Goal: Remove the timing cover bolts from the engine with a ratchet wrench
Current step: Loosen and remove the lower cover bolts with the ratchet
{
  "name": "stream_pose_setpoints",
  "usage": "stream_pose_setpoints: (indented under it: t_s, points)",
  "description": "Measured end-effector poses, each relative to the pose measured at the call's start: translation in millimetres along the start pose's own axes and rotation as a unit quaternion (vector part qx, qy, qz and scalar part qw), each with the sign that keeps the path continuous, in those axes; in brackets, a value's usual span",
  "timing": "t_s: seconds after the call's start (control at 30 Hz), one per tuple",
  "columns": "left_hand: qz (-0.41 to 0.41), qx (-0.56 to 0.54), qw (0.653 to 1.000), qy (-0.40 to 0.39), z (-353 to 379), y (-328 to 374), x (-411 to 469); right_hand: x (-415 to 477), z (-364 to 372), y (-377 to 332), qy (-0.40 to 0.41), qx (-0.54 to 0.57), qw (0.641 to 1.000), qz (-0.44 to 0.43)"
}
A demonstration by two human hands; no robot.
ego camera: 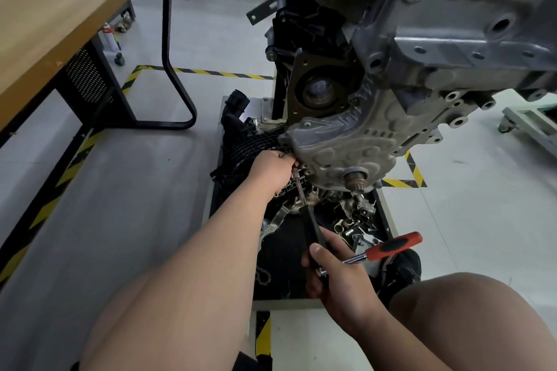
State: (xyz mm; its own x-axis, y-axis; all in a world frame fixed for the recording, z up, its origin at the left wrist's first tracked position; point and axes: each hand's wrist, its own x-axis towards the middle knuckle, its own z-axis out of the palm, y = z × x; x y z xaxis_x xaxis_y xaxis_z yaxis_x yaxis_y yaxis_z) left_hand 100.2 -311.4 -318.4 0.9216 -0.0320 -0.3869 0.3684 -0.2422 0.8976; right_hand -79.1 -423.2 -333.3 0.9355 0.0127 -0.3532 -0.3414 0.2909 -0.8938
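- Head view: left hand pinches the extension shaft at the timing cover edge; right hand grips its black handle, ratchet wrench attached.
- Cover is on the engine; the job looks unfinished.

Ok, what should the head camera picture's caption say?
A person's left hand steadies the extension bar at the timing cover while the right hand grips the red-handled ratchet wrench.

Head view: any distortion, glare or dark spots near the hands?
Head view: wide-angle stretch swells the left forearm; light is even and soft; glare on the ratchet chrome; the parts tray under the engine is dark; left hand at the timing cover slightly soft.
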Motion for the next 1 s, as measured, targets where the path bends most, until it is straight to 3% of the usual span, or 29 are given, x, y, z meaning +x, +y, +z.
stream_pose_setpoints:
  t_s: [0.4,0.57,0.73,1.0]
  points:
    - [0.04,0.024,0.997,0.065,1,1,-4,10,14,4,0.032,0.001,0.999,-0.008]
    - [0.044,0.051,0.997,0.033,-4,-12,-16,10,30,12,0.092,0.106,0.99,0.02]
    - [0.062,0.111,0.992,-0.021,-8,-23,-38,5,50,13,0.086,0.241,0.965,0.048]
    - [0.073,0.12,0.99,-0.006,-9,-23,-40,6,65,14,0.113,0.287,0.948,0.077]
